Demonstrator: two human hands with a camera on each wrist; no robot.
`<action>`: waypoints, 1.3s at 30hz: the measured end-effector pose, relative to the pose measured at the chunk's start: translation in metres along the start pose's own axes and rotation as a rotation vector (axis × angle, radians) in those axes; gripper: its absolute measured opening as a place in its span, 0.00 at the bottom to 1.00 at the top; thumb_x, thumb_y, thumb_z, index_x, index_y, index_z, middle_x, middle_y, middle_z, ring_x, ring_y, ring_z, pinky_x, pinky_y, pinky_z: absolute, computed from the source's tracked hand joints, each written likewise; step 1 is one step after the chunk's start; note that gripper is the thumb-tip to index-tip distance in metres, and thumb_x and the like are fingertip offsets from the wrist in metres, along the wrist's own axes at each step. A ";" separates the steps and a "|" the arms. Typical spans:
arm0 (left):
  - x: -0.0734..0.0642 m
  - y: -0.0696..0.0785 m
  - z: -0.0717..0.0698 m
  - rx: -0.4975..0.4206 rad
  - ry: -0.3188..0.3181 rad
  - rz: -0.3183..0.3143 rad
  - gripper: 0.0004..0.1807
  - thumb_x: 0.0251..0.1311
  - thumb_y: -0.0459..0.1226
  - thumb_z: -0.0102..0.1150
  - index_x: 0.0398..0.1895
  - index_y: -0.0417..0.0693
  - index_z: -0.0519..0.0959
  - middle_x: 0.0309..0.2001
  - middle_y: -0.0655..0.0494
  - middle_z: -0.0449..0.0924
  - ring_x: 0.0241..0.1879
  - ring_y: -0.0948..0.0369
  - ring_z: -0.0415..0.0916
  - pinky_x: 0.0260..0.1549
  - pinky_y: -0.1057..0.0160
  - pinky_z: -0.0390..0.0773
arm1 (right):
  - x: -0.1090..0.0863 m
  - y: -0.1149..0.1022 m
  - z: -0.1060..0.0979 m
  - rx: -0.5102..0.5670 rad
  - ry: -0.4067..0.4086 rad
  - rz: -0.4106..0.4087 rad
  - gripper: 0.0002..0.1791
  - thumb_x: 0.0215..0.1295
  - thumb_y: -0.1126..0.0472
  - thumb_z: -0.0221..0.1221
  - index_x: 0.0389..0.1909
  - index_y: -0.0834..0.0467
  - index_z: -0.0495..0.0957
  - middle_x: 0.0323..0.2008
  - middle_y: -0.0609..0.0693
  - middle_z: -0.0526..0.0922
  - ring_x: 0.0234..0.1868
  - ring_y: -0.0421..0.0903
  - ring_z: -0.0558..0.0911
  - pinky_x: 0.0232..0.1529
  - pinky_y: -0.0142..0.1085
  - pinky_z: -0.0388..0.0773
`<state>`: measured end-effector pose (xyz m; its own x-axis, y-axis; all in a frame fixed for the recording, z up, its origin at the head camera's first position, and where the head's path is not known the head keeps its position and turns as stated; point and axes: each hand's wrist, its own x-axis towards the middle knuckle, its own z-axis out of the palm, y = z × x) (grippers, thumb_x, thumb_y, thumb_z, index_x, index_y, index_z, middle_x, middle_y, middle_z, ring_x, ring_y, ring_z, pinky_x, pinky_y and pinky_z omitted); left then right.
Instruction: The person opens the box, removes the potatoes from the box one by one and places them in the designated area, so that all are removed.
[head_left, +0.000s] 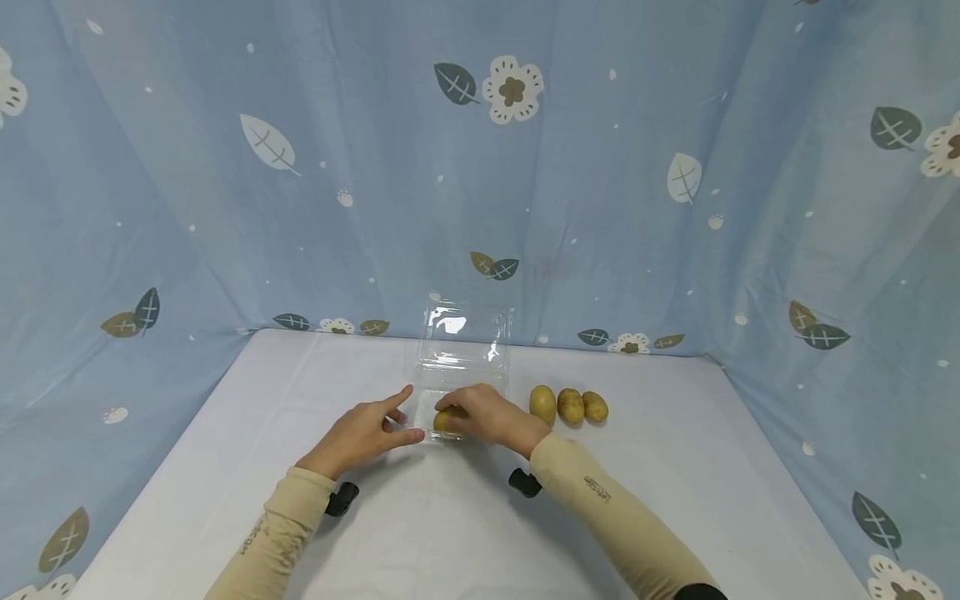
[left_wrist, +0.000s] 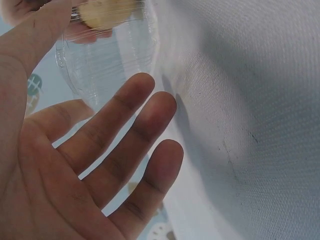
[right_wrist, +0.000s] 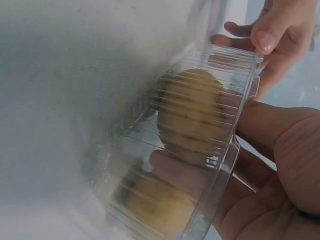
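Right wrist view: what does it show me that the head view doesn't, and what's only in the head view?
Only the right wrist view: a second potato low in the frame, seen through the ribbed wall of the clear container.
Only the head view: the whole row of three potatoes, the open lid and the sleeves.
Both: the container, the left hand beside it, and the right hand holding a potato.

Right hand [head_left: 486, 412] hides part of the potato [head_left: 444, 419] it grips | Left wrist view's top edge crops that potato | Second potato [right_wrist: 160, 207], beside the gripping fingers, blurs through ribbed plastic; inside or outside the clear clamshell [head_left: 422, 408], unclear | Lettering [head_left: 597, 488] on the right sleeve [head_left: 626, 521], behind the grip, too small to read
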<state>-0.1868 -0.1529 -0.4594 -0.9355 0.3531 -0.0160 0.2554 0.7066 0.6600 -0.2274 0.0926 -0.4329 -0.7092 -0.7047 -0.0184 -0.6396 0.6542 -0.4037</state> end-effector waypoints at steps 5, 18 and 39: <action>0.000 0.001 0.000 0.004 0.002 0.005 0.51 0.58 0.65 0.64 0.79 0.51 0.62 0.50 0.57 0.84 0.44 0.64 0.82 0.45 0.54 0.80 | 0.006 -0.001 0.002 -0.011 -0.037 0.053 0.17 0.73 0.54 0.61 0.60 0.51 0.83 0.56 0.42 0.84 0.60 0.41 0.80 0.61 0.36 0.73; -0.002 0.003 -0.001 0.003 0.007 0.004 0.50 0.58 0.64 0.65 0.79 0.51 0.62 0.50 0.56 0.84 0.44 0.63 0.82 0.45 0.54 0.80 | 0.010 -0.006 0.001 -0.125 -0.108 0.073 0.23 0.72 0.49 0.62 0.65 0.50 0.79 0.58 0.42 0.83 0.56 0.37 0.79 0.59 0.35 0.73; -0.002 0.005 0.002 0.006 0.015 -0.007 0.49 0.59 0.62 0.66 0.78 0.51 0.62 0.50 0.54 0.85 0.42 0.64 0.82 0.45 0.53 0.80 | -0.011 -0.007 -0.005 0.035 0.168 0.013 0.23 0.66 0.60 0.68 0.62 0.57 0.80 0.58 0.51 0.82 0.59 0.47 0.79 0.60 0.39 0.75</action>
<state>-0.1829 -0.1494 -0.4576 -0.9409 0.3386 -0.0094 0.2501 0.7131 0.6550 -0.2165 0.0967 -0.4250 -0.7586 -0.6388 0.1284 -0.6218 0.6507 -0.4358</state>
